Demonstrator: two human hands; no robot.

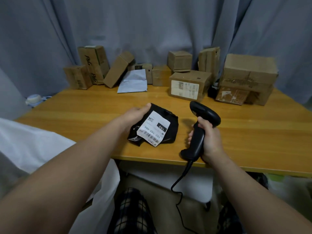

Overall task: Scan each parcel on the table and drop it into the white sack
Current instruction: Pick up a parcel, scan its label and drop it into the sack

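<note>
A black plastic parcel [170, 123] with a white shipping label facing up lies near the table's front edge. My left hand [135, 115] grips its left side. To its right, my right hand [209, 139] holds the handle of a black barcode scanner [205, 114], whose head points toward the parcel's label from a short distance. The white sack [33, 146] hangs open at the lower left, beside the table's left corner. Its mouth is partly hidden by my left forearm.
Several cardboard boxes [190, 85] and a grey mailer bag [133, 81] line the back of the wooden table [84, 112] against a grey curtain. The scanner's cable [179, 188] trails down over the front edge toward my lap. A small white object [34, 98] sits off the table's left.
</note>
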